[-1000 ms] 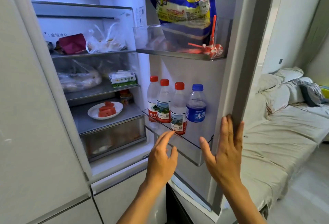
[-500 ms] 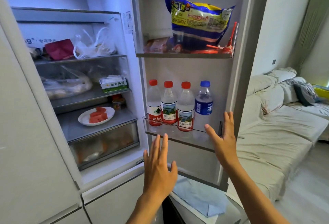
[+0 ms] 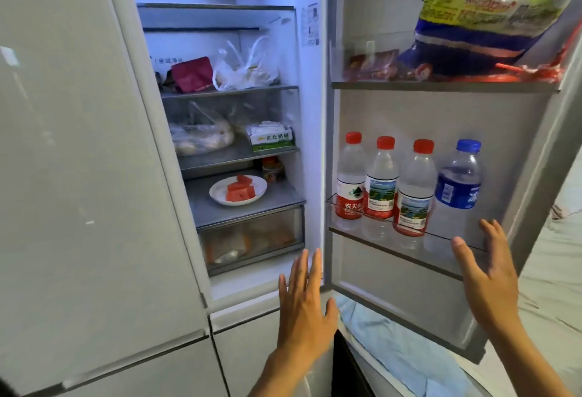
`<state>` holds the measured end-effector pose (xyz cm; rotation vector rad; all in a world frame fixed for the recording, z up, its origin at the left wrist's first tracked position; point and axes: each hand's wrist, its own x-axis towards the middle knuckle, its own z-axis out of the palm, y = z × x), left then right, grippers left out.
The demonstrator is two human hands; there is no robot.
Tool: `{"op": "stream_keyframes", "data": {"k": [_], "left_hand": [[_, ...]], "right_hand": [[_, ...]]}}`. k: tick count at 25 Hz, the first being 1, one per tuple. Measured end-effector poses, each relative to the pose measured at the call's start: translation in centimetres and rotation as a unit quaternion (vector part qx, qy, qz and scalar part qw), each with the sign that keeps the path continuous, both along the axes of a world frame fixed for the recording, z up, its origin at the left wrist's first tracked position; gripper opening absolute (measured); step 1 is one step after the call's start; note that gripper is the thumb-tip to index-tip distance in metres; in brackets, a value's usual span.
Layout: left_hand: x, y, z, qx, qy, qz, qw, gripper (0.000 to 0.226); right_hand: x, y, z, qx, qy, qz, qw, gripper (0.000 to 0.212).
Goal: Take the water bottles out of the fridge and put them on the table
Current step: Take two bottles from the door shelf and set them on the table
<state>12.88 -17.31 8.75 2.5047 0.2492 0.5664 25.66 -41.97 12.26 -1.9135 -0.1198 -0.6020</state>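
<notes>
I see four clear plastic water bottles, three red-capped (image 3: 382,176) and one blue-capped (image 3: 460,176), upright in the transparent door shelf (image 3: 393,250) right of centre in the frame, with my left hand (image 3: 304,305) and right hand (image 3: 486,273) below them, fingers spread, holding nothing.

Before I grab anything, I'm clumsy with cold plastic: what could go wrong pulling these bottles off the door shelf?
The four water bottles stand packed side by side behind a low clear rail; lifting the blue-capped bottle may tip its red-capped neighbour. Both the left hand and the right hand are open and empty, so a rushed double grab could slip.
</notes>
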Motion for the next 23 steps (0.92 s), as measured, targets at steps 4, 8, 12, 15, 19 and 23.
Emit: {"op": "stream_keyframes", "data": {"k": [4, 8, 12, 15, 19, 23], "left_hand": [[-2.2, 7.5, -2.0, -0.024, -0.02, 0.034, 0.999, 0.082], [-5.4, 16.1, -5.8, -0.09, 0.004, 0.088, 0.992, 0.079], [-9.7, 22.1, -9.9, -0.194, 0.044, 0.149, 0.969, 0.078], [-12.2, 26.0, -13.5, -0.221, 0.072, 0.2, 0.952, 0.078], [-15.3, 29.3, -18.1, -0.228, 0.129, 0.277, 0.924, 0.078], [-16.7, 30.0, -20.1, -0.233, 0.144, 0.351, 0.895, 0.078]], "right_hand": [[-3.1, 4.0, 0.3, 0.036, -0.078, -0.092, 0.992, 0.065], [-10.6, 19.4, -4.8, 0.167, 0.038, 0.084, 0.982, 0.053], [-13.6, 32.1, -14.1, 0.442, 0.455, 0.214, 0.743, 0.074], [-13.3, 39.1, -19.9, 0.496, 0.585, 0.2, 0.61, 0.069], [-11.4, 47.0, -25.0, 0.505, 0.649, 0.2, 0.532, 0.073], [-9.0, 51.8, -27.5, 0.489, 0.688, 0.222, 0.488, 0.068]]}}
